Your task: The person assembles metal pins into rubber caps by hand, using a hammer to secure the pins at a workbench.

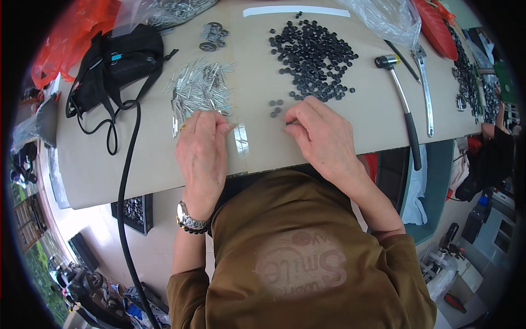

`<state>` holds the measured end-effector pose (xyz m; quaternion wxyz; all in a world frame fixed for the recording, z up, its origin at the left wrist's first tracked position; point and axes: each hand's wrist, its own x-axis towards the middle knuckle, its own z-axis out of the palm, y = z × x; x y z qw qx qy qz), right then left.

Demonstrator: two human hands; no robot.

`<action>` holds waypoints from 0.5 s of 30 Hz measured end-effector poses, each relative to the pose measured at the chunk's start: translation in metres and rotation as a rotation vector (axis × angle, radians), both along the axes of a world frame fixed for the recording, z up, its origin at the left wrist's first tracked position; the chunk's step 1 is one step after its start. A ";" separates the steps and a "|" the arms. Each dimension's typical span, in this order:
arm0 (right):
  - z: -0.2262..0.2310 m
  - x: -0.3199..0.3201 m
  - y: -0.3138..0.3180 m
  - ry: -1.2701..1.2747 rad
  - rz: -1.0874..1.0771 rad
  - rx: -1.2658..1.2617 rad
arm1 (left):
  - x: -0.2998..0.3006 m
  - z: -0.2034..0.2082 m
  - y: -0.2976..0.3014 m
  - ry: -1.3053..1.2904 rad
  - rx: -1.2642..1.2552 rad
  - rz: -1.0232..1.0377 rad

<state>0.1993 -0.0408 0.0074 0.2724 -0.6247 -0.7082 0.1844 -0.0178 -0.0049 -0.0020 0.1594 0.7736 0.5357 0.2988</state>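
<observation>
My left hand (203, 145) is closed at the near edge of a loose pile of thin silvery metal pins (203, 82). Its fingertips touch the pile, and what they pinch is hidden. My right hand (324, 134) is closed in a pinch, with a bit of a small dark round piece showing between thumb and forefinger. Just beyond it lie several loose grey-black round pieces (276, 103). A big heap of the same black round pieces (315, 52) spreads farther back.
Small wheeled metal parts (212, 37) sit behind the pins. On the left lie a black bag (123, 63) and a black cable (126, 181). A hammer (402, 90) and a wrench (424, 90) lie on the right. Clear plastic (392, 22) rests at the back.
</observation>
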 end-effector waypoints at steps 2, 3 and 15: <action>0.003 0.004 -0.003 0.019 0.003 -0.030 | 0.000 -0.001 -0.001 0.036 0.098 -0.001; 0.004 0.005 -0.005 0.042 0.015 -0.056 | -0.001 -0.003 -0.001 0.032 0.094 -0.011; 0.010 0.034 -0.014 0.390 -0.094 -0.044 | 0.029 0.018 -0.009 -1.581 -1.135 -0.022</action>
